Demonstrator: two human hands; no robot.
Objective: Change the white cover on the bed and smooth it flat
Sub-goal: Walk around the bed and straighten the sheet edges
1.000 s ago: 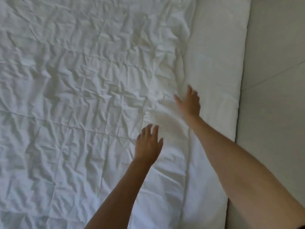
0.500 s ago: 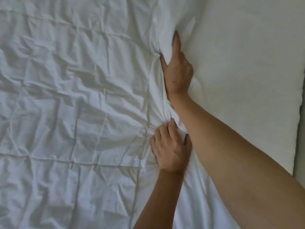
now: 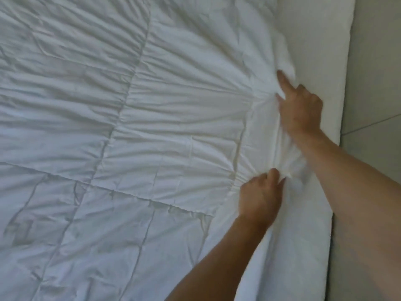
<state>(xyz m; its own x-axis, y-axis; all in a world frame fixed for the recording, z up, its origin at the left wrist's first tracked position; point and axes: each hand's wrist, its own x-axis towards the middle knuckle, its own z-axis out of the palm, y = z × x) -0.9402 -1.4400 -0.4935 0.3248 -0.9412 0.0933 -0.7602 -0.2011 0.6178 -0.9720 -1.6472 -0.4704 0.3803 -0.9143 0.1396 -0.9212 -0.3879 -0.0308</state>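
— Along the bed's right edge, both hands pinch the white cover (image 3: 130, 118): the left hand (image 3: 259, 197) bunches a fold, the right hand (image 3: 300, 109) grips it with the forefinger out.

— Pulling it over, then?

— Looks so (the mattress (image 3: 316, 51) is bare beside it). Next, I'd guess, a steady tug toward that edge, then flat palms.

2 bare, sleeveless forearms (image 3: 227, 257)
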